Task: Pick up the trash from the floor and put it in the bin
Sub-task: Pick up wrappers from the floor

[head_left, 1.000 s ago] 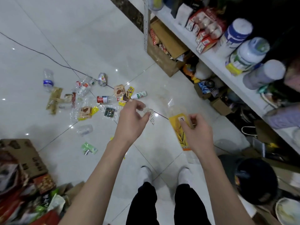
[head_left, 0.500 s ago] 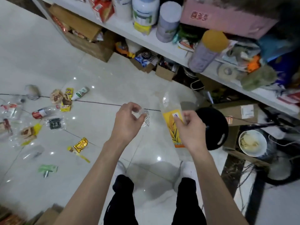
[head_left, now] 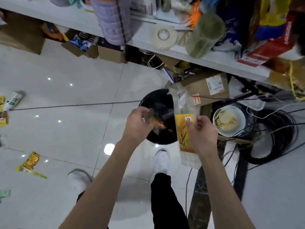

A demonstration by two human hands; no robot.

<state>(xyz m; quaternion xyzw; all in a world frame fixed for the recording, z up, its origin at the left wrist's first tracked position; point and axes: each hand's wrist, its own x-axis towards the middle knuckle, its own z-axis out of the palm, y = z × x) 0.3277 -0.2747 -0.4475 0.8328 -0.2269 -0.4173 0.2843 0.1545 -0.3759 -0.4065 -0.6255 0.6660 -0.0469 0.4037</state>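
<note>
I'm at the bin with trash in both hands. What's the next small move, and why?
Probably release the left hand first: its fingers pinch a small clear wrapper right above the opening of the black bin, so it should fall in. The yellow bag in the right hand hangs along the bin's right rim, partly outside, so it likely needs shifting left afterwards.

Left hand with clear wrapper over black bin; right hand with yellow packet alongside.

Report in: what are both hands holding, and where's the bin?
Left hand pinches clear wrapper over black bin. Right hand pinches yellow bag by its right edge. Bowl, cables alongside.
</note>
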